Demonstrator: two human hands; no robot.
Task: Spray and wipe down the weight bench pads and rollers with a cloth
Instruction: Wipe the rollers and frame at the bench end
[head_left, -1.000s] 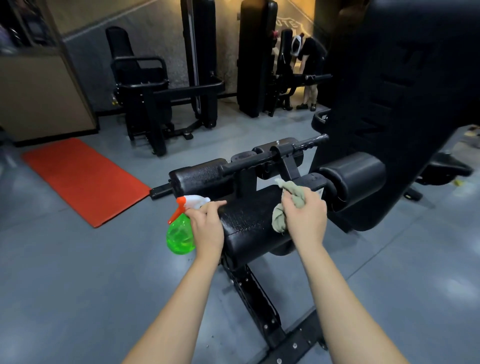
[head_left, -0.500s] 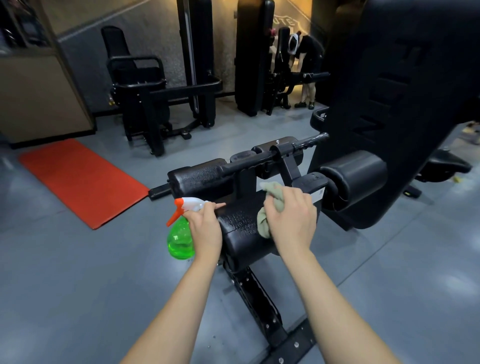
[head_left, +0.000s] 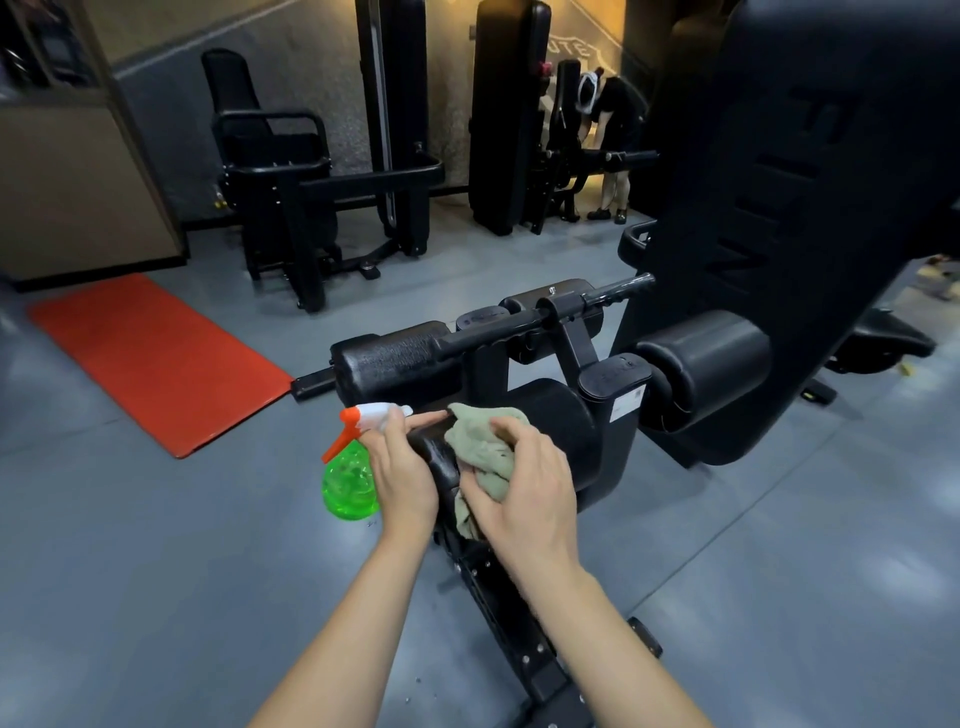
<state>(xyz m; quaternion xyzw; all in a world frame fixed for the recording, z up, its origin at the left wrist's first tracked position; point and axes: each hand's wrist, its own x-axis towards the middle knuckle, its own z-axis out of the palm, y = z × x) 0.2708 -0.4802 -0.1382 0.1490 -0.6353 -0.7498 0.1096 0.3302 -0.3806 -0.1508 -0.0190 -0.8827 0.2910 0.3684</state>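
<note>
The cloth (head_left: 480, 448), a crumpled pale green rag, lies bunched on the left end of the near roller (head_left: 550, 421), draped over its rounded edge. The right hand (head_left: 527, 501) grasps it, fingers (head_left: 506, 430) curled over the top of the bunch and pressing it onto the black padded surface. Just beside it, the left hand (head_left: 404, 475) is wrapped around the neck of the spray bottle (head_left: 349, 486), whose green body hangs off the roller's end above the floor, with its white and orange head pointing left. The left index finger stretches out and touches the roller top, its tip close to the cloth's upper edge.

The near roller sits on a black steel frame (head_left: 511, 631) that runs down towards the camera. Behind it is a second roller (head_left: 397, 358) on a bar, and to the right a third roller (head_left: 709, 364) under a large tilted back pad (head_left: 779, 171). The floor (head_left: 156, 571) is smooth grey, with a red mat (head_left: 156, 358) lying to the left. Other black gym machines (head_left: 311, 176) stand along the far wall, and another person (head_left: 615, 117) bends over one of them.
</note>
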